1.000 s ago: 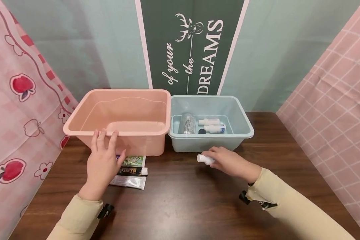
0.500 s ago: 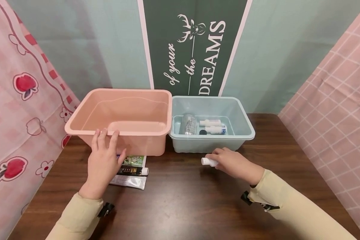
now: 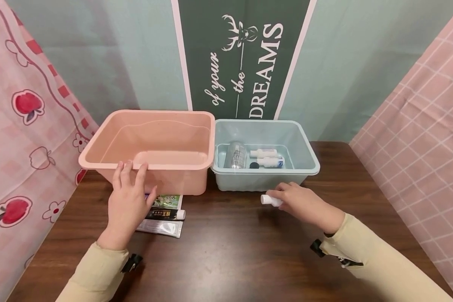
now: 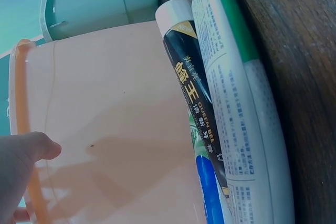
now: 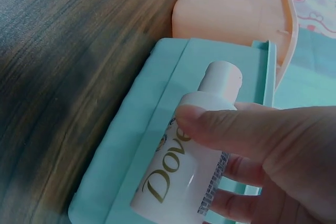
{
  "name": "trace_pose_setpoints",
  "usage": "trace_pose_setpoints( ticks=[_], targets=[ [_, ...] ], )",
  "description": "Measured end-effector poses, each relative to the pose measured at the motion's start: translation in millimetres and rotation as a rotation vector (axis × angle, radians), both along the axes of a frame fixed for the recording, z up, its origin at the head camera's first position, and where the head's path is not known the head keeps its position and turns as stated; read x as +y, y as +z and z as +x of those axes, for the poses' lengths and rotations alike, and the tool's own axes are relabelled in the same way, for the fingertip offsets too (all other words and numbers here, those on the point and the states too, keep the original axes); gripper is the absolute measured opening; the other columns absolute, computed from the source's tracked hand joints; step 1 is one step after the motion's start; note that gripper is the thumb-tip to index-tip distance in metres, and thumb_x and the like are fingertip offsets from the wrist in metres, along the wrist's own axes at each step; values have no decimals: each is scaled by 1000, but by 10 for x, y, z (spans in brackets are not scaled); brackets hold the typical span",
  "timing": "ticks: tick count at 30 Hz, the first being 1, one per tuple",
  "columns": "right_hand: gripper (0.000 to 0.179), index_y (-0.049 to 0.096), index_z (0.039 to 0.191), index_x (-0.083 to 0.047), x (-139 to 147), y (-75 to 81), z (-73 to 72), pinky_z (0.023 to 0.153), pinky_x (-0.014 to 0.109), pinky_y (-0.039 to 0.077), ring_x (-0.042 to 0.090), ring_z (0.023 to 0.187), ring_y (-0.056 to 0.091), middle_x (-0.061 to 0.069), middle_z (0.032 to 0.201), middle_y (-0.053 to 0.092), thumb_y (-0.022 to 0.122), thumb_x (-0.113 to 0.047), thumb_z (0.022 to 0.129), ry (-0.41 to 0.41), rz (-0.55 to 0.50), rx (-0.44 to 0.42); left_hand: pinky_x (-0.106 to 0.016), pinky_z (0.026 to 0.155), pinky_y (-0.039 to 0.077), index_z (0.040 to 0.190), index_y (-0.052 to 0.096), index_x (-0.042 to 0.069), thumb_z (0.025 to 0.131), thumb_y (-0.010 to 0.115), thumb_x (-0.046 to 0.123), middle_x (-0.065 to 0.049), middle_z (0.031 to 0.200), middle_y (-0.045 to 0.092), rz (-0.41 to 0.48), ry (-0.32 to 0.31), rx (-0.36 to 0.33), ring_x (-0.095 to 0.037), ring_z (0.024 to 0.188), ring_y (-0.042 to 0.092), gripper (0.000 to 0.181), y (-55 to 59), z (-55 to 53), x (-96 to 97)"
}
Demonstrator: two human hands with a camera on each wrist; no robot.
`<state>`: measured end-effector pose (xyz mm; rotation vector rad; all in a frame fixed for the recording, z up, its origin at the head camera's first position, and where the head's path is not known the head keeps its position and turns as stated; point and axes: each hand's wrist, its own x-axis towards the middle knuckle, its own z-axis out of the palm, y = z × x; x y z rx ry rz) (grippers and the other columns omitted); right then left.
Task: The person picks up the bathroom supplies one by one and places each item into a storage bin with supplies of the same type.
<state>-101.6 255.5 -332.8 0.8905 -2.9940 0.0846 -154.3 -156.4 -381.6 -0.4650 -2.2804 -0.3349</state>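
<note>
One Dove bottle (image 5: 184, 169) held in the right grip (image 3: 303, 203)

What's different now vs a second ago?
The right hand, holding the white Dove bottle, has slid rightward in front of the blue bin. Nothing newly gripped or released. Unchanged: left hand at the pink bin's rim, the clear bottle inside the blue bin, and the black tube on the table.
</note>
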Motion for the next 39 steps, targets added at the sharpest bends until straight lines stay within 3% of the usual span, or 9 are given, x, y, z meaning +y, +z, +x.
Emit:
trace_pose_setpoints(
  ticks=[11,21,39],
  targets=[
    [40,70,105,-12,37,64,-9,60,36,49,22,74,55,4,88,60,79,-3,67,-20,25,26,-64,66,45,127,48,3,71,72,21,-31,128,39,-5,12,-2,-49,125,32,64,-2,-6,6],
    [39,70,103,-13,50,75,8,58,38,48,26,74,54,5,84,58,78,-2,66,-19,34,149,-65,60,45,127,48,3,71,73,21,-32,128,39,-6,23,-8,-49,125,32,64,-12,6,3],
    [39,70,105,-15,52,248,-41,58,40,48,26,80,56,3,90,59,78,-3,68,-20,43,129,-65,59,46,128,48,4,71,73,20,-31,129,39,-1,25,-15,-48,127,31,63,-26,15,5]
  ],
)
